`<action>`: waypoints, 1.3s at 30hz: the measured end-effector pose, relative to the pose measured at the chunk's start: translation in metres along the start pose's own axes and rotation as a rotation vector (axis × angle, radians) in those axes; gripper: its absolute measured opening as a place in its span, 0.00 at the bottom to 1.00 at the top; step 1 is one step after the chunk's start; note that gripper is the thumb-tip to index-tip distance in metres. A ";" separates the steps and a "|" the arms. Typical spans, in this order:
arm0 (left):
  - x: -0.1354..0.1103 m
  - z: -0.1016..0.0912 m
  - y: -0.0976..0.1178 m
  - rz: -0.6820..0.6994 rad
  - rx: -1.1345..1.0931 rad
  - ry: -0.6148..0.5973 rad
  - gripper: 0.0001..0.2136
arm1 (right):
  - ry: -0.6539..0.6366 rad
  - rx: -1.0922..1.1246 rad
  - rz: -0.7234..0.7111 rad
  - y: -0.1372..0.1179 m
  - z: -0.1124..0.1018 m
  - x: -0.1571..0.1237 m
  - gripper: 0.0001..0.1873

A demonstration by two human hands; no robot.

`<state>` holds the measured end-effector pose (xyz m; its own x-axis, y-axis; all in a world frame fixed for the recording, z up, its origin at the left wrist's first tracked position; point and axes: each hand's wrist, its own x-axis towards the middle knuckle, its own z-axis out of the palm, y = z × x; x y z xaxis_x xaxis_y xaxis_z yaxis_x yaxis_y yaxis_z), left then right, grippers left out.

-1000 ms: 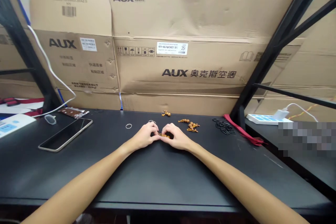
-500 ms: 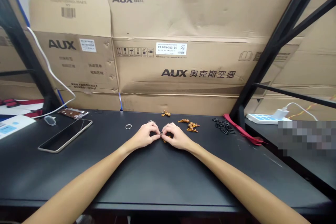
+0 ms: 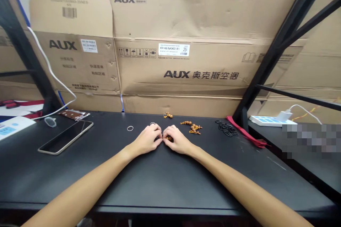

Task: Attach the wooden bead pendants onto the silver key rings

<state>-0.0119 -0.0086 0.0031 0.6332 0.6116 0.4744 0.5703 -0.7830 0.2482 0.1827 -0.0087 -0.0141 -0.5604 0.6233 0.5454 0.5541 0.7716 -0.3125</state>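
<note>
While the left hand [image 3: 146, 139] and right hand [image 3: 177, 140] are meeting at the fingertips, both are pinching a small brown bead figure [image 3: 168, 138] over the black table [image 3: 170, 181], near other bead figures [image 3: 194, 128].

Flattened AUX air-conditioner cartons [image 3: 176, 17] behind black steel racking [image 3: 278, 49], apparently a storeroom

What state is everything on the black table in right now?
Bare left hand: curled, fingers inward.
Bare right hand: curled, fingers inward.
Small brown wooden beads: partly hidden between the hands.
Black smartphone: flat, screen dark.
White power strip: charger plugged in.
Black rubber rings: loose heap.
</note>
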 end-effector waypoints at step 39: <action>0.000 0.002 -0.001 0.000 -0.024 -0.009 0.08 | 0.080 -0.107 0.104 0.005 -0.003 0.001 0.04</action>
<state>-0.0114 -0.0073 0.0006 0.6378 0.6126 0.4668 0.5576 -0.7854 0.2688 0.1867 -0.0048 -0.0133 -0.4478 0.6839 0.5760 0.6712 0.6827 -0.2888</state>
